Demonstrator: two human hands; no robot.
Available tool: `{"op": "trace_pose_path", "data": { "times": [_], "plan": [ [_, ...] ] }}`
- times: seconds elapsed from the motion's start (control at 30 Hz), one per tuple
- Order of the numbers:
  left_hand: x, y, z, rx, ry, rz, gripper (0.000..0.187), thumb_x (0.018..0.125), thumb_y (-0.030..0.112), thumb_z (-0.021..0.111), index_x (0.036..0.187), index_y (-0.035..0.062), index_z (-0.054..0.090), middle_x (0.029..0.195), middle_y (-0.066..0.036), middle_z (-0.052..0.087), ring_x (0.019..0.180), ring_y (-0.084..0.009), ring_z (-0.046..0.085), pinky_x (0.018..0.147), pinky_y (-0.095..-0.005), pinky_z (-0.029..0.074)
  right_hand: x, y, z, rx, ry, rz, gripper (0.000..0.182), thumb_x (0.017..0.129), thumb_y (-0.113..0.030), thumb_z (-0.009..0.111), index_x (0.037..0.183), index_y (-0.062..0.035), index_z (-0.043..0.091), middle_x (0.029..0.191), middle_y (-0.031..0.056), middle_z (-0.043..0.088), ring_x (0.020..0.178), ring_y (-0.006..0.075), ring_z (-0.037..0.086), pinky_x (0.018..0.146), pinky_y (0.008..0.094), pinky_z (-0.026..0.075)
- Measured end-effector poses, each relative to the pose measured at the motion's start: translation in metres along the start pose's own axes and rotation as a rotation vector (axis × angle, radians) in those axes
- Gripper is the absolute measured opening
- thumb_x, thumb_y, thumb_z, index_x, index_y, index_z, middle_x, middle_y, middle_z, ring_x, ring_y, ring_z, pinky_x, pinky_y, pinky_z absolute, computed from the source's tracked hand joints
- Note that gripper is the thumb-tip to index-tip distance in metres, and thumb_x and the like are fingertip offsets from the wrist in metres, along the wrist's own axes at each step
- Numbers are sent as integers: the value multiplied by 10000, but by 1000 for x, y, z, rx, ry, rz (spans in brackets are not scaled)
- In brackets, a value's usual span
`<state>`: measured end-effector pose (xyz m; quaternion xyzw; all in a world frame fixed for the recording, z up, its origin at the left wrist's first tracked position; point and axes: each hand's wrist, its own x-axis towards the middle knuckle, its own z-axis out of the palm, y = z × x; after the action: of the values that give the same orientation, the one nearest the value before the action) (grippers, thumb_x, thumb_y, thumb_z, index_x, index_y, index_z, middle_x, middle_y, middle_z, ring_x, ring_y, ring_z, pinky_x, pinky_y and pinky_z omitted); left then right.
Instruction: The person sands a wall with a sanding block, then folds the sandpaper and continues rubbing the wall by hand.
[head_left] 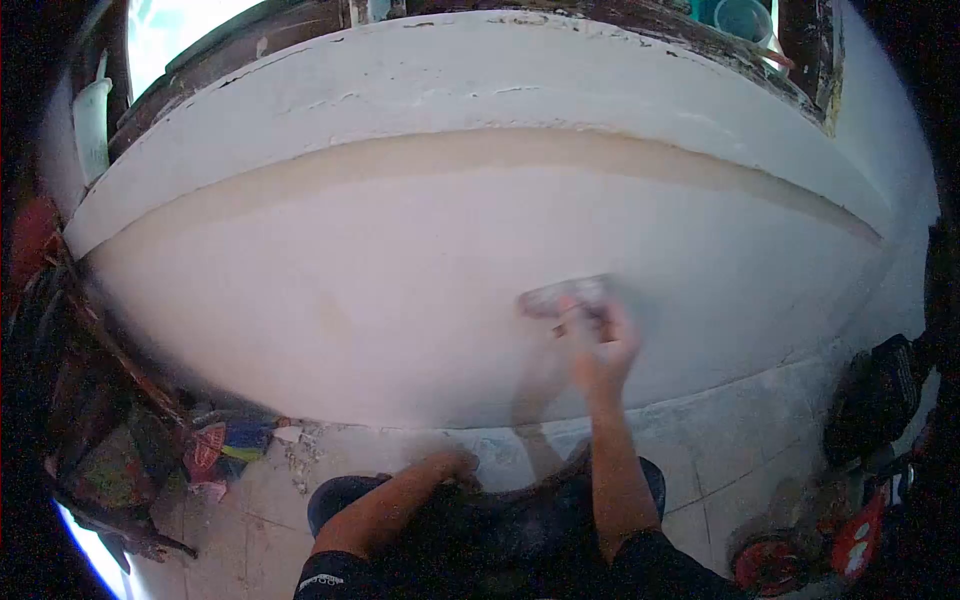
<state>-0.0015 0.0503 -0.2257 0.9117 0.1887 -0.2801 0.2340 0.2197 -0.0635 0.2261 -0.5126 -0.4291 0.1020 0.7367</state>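
My right hand [603, 345] grips a flat, wide-bladed tool like a trowel [562, 298], smeared by motion, so its exact kind is hard to make out. The tool lies against the smooth white wall [350, 280], right of the middle. A shadow of the hand and arm falls on the wall below. My left hand [455, 466] rests by my left knee with its fingers curled in, and nothing shows in it.
Above the wall runs a white ledge [430, 80] with chipped edges. A greenish plastic container [742, 18] stands at the upper right. Rags and wrappers [230, 440] lie at left on the tiled floor [720, 460]. A black bag-like object [875, 400] and red items [860, 540] are at right.
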Motion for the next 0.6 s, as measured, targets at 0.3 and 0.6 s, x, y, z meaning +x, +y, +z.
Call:
{"op": "trace_pose_path", "data": {
  "times": [0.3,0.6],
  "plan": [
    [-43,49,-62,-47,-97,-84,457,841,501,716,1044,99,792,1129,-171,746,1025,-327,708,930,-501,547,-13,30,7,-94,-47,-49,238,921,-260,804,977,-48,710,839,30,713,690,101,667,629,263,549],
    [-17,34,-34,347,2,-17,460,843,493,718,1042,85,791,1133,-175,744,1029,-330,705,939,-500,541,23,-10,-14,219,384,-64,227,936,-211,791,1000,-14,698,859,28,701,710,88,673,605,236,539]
  ]
}}
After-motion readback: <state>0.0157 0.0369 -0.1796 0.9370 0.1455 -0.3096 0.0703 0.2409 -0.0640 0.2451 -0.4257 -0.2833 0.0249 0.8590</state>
